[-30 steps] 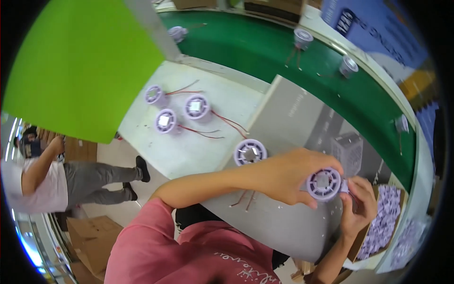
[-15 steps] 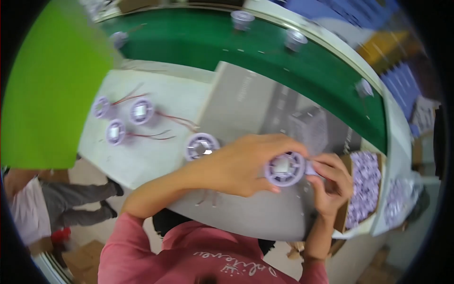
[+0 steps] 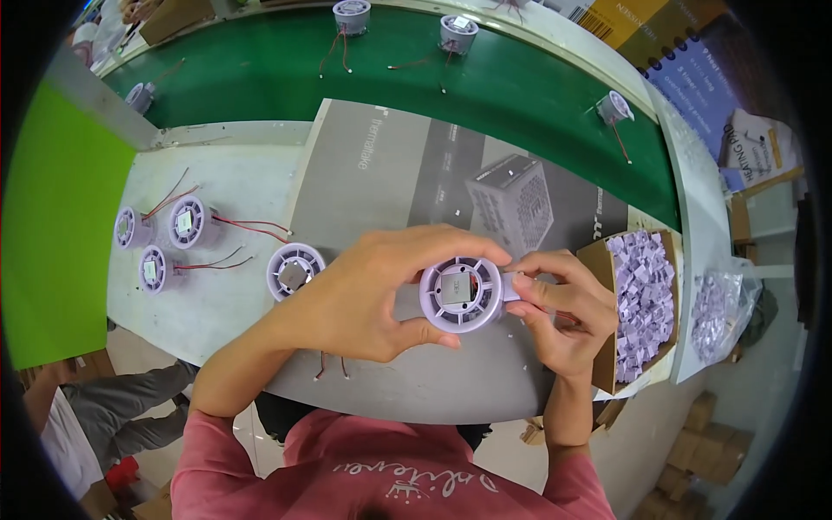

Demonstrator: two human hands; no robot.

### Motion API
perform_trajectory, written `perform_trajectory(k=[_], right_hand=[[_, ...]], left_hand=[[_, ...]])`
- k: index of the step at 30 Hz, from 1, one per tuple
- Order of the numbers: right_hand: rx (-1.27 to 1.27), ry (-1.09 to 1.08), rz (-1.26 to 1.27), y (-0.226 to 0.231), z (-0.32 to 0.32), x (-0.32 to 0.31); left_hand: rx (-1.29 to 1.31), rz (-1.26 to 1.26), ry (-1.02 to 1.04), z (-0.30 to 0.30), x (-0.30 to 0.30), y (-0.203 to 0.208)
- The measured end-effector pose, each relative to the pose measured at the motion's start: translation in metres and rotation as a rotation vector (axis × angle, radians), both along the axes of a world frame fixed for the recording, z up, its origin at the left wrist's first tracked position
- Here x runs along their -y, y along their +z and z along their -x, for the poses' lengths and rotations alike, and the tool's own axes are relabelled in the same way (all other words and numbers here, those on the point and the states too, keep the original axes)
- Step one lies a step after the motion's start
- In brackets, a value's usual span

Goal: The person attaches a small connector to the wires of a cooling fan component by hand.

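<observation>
Keeping their hold of a moment ago, the fingers of the left hand [image 3: 377,282] span the round lilac housing [image 3: 457,290] between them and those of the right hand [image 3: 572,312] pinch a small lilac piece [image 3: 510,289] at its side, so work there seems unfinished.

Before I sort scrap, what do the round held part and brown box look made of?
Round part: probably satin molded plastic, from its even lilac color and soft sheen; its flat gray square plate may be smooth metal. Brown box: likely matte cardboard, from its dull, thin walls.
</observation>
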State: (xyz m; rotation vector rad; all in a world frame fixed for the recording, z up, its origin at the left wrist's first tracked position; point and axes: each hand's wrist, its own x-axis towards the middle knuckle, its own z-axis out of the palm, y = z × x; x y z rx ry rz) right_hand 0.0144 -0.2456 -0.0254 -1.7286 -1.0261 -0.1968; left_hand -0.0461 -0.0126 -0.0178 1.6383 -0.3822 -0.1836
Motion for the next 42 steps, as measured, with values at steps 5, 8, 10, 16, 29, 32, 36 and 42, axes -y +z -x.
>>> perform_trajectory(k=[5,8,10,16,29,32,36,42], right_hand=[[0.084,-0.028,0.049,-0.002,0.000,-0.002],[0.088,-0.005,0.019,-0.001,-0.002,0.001],[0.044,-0.087,-0.022,0.008,0.002,-0.003],[0.170,-0.084,-0.052,0.005,0.002,0.003],[0.188,-0.044,-0.006,0.020,0.006,0.006],[0.160,-0.070,0.072,0.014,0.006,0.009],[0.137,-0.208,0.150,0.023,0.011,0.013],[0.119,-0.621,0.463,0.034,0.020,0.080]], left_hand=[[0.279,-0.130,0.057,-0.003,0.002,-0.010],[0.185,-0.084,0.030,-0.006,0.005,-0.003],[0.236,-0.091,0.029,-0.006,0.006,-0.002],[0.307,-0.071,-0.003,-0.006,0.009,-0.006],[0.451,-0.185,-0.038,-0.003,0.010,0.008],[0.442,-0.276,-0.025,0.000,0.001,0.013],[0.409,-0.603,0.114,-0.003,-0.042,0.045],[0.186,-0.949,0.447,-0.041,-0.191,0.054]])
